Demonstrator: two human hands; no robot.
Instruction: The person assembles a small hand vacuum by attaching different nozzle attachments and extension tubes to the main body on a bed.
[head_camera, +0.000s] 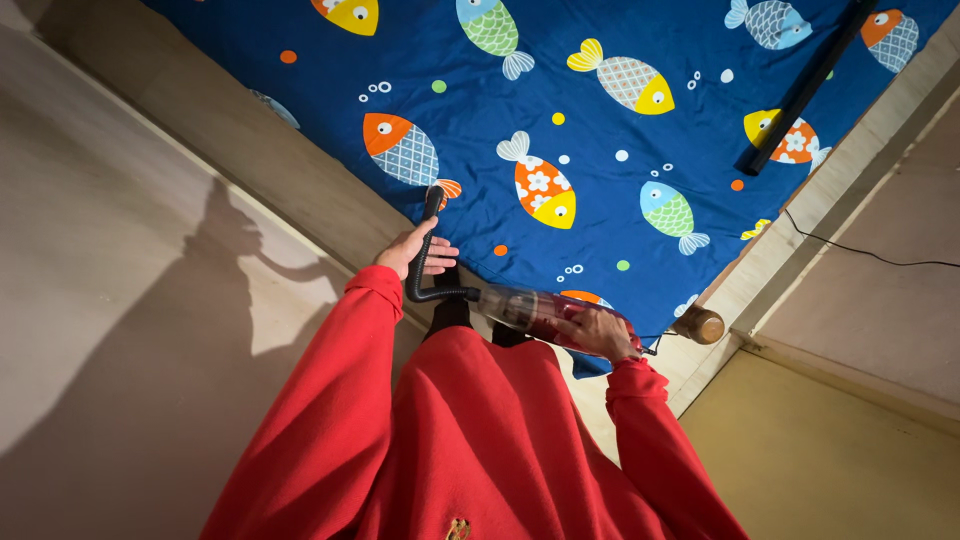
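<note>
My left hand (412, 250) grips a black flexible hose (422, 270) whose nozzle tip touches the blue fish-patterned bedsheet (600, 190) near the bed's edge. The hose bends into a small handheld vacuum (535, 312) with a clear and dark red body. My right hand (598, 332) is wrapped around that body, just above the sheet's corner. Both arms wear red sleeves.
A long black tube (803, 90) lies on the sheet at the upper right. The wooden bed frame (250, 140) borders the sheet, with a round wooden post knob (703, 325) at the corner. A thin black cable (860, 250) runs off to the right.
</note>
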